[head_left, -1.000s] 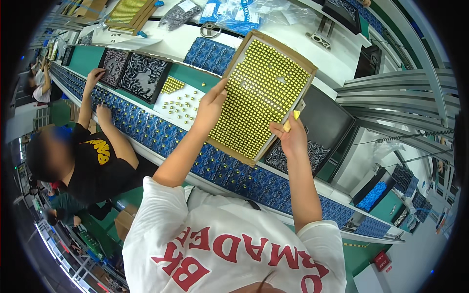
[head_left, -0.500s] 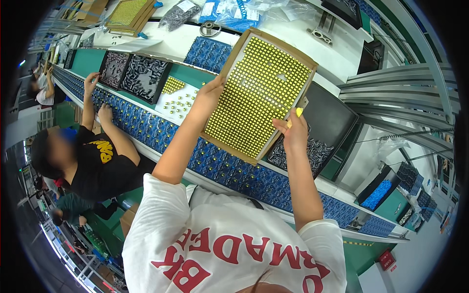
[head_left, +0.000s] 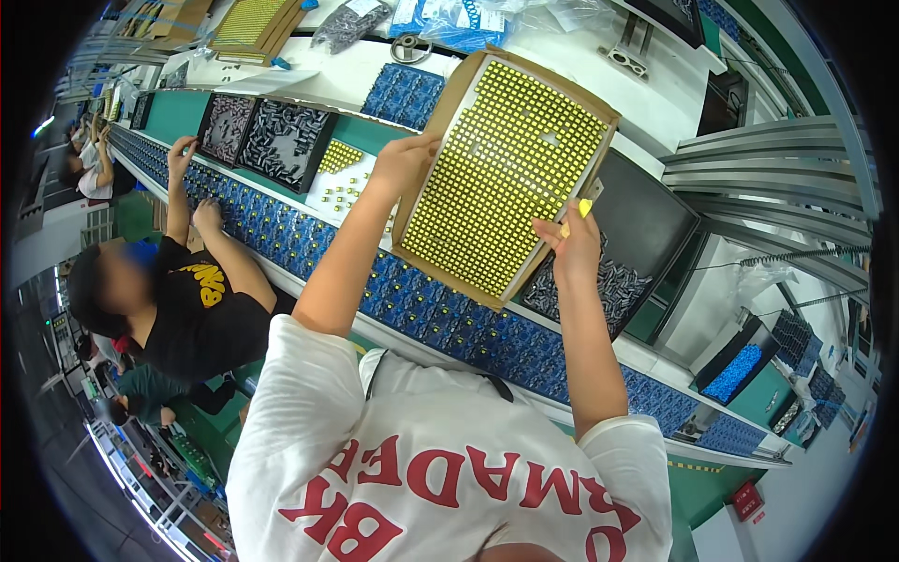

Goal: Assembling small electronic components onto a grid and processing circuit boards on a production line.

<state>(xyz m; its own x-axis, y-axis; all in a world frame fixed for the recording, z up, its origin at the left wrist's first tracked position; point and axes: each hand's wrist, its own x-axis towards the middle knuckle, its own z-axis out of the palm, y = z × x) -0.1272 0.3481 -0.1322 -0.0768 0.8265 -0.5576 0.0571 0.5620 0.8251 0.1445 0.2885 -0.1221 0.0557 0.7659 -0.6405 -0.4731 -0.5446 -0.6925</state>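
A white tray (head_left: 521,157) packed with rows of small yellow-topped square parts lies in a shallow cardboard box (head_left: 461,86). The tray tilts over the workbench in front of me, and a few gaps show among its rows. My left hand (head_left: 406,161) is closed on the tray's left edge. At the lower right edge, my right hand (head_left: 577,245) grips with its thumb over the parts, other fingers partly hidden. Bright yellow pieces (head_left: 585,207), perhaps finger covers, show at its fingertips.
Blue circuit boards (head_left: 440,309) line the conveyor below. Black bins of small dark parts (head_left: 281,140) (head_left: 618,290) stand on both sides. Loose yellow parts (head_left: 339,159) lie on a white sheet. A co-worker (head_left: 201,281) reaches over the line at left. Metal rails (head_left: 749,169) are at right.
The whole view has shifted slightly. My left hand has moved inward from the box's side to the tray's edge, and more of the cardboard shows at left.
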